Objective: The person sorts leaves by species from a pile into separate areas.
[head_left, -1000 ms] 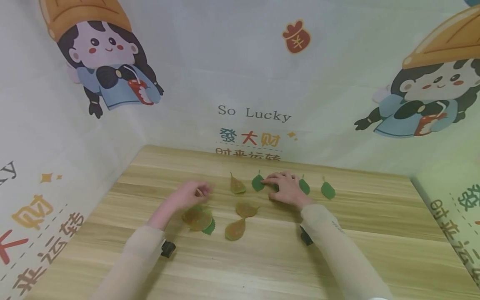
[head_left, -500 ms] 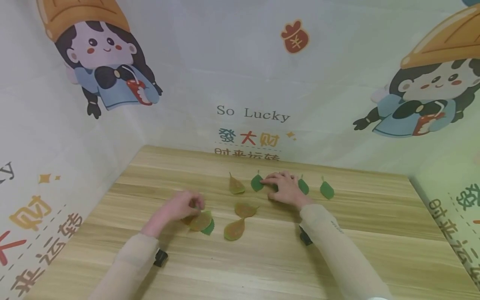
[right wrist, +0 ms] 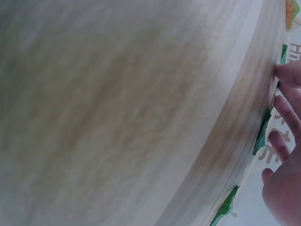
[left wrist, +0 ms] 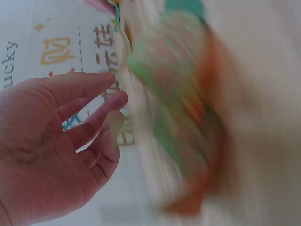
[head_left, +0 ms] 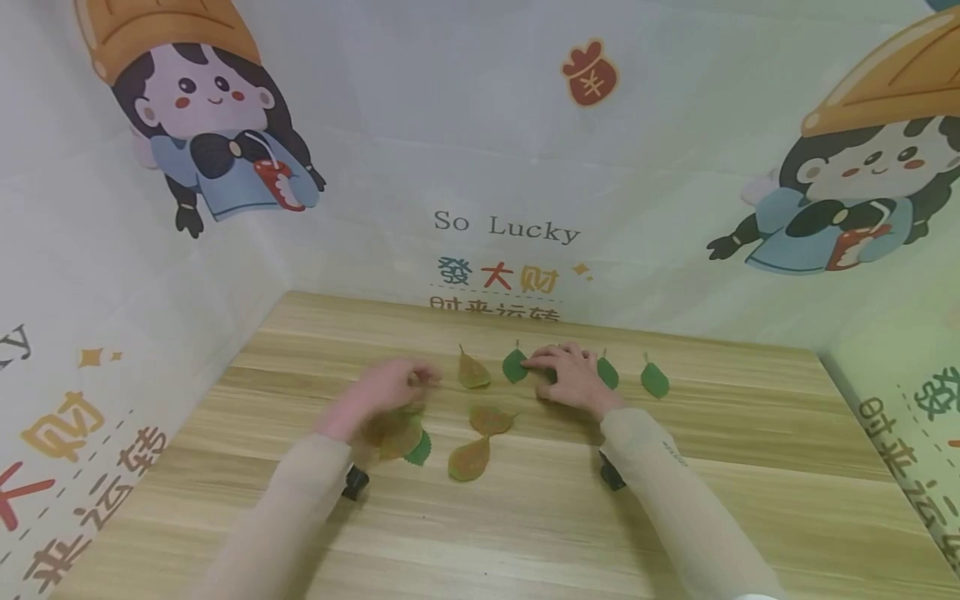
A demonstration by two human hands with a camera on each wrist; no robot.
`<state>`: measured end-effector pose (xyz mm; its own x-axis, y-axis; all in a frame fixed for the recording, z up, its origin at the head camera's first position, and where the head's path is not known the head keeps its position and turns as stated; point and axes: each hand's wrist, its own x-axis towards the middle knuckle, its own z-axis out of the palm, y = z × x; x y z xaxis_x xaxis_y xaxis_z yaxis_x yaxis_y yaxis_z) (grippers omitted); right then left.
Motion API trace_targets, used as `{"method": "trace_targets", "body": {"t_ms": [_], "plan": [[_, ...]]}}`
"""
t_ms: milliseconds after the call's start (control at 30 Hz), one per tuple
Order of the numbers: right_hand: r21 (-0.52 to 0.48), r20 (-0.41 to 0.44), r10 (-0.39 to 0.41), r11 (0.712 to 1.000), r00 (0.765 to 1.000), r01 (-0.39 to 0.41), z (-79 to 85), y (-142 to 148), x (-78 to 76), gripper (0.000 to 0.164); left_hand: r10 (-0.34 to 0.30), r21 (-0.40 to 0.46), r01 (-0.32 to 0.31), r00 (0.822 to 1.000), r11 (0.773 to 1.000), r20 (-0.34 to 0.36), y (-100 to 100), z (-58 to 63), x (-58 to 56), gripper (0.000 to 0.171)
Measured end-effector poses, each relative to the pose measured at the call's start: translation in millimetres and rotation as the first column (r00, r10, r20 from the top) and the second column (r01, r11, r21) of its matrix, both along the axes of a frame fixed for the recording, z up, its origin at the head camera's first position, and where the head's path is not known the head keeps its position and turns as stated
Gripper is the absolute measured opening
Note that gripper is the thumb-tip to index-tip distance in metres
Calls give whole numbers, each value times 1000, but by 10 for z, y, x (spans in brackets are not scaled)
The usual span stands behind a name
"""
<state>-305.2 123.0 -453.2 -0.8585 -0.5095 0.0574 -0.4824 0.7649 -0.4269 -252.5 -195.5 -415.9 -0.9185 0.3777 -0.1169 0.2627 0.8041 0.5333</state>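
Observation:
My left hand (head_left: 381, 388) hovers above a small pile of overlapping brown-and-green leaves (head_left: 397, 438), its fingers loosely bent around nothing. In the left wrist view that pile (left wrist: 174, 70) is blurred beside the fingers. A green leaf (head_left: 420, 450) sticks out from under it. My right hand (head_left: 573, 379) rests on the table at the row of green leaves, fingers spread, partly hiding one. Its fingertips touch the edge of a green leaf (head_left: 513, 365). To its right lie two more, a green leaf (head_left: 608, 375) and another green leaf (head_left: 655, 381).
A brown-green leaf (head_left: 474, 372) continues the row leftward. Nearer me lie two more, one leaf (head_left: 491, 419) sideways and another leaf (head_left: 469, 460) touching it. The wooden table (head_left: 525, 533) ends at a printed cloth backdrop (head_left: 390, 167) behind and at both sides.
The left hand dipped toward the pile with bent fingers, then rose and shifted right, holding nothing. The right hand stayed in place over the green leaves.

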Motion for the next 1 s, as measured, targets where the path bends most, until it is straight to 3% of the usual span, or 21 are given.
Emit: {"method": "trace_targets", "body": {"t_ms": [200, 400, 633, 733, 867, 1000], "plan": [[5, -20, 11, 1000, 1000, -11, -4, 5, 8, 47, -89, 0, 89, 996, 996, -26, 308, -14, -161, 47], [17, -18, 8, 1000, 1000, -8, 1, 9, 13, 46, -204, -91, 197, 975, 976, -82, 421, -94, -198, 40], [27, -20, 7, 1000, 1000, -6, 15, 6, -2, 47, -281, -126, 264, 949, 956, -146, 321, -125, -100, 30], [22, -14, 6, 1000, 1000, -5, 17, 4, -5, 47, -305, -136, 287, 942, 948, -140, 261, -124, -18, 31], [18, -14, 8, 1000, 1000, -8, 14, 1, -6, 47, -328, -96, 318, 938, 943, -115, 192, -115, 101, 33], [24, -17, 9, 1000, 1000, -9, 9, 1, -7, 47, -390, -44, 387, 911, 921, -132, 134, -96, 190, 28]]}}
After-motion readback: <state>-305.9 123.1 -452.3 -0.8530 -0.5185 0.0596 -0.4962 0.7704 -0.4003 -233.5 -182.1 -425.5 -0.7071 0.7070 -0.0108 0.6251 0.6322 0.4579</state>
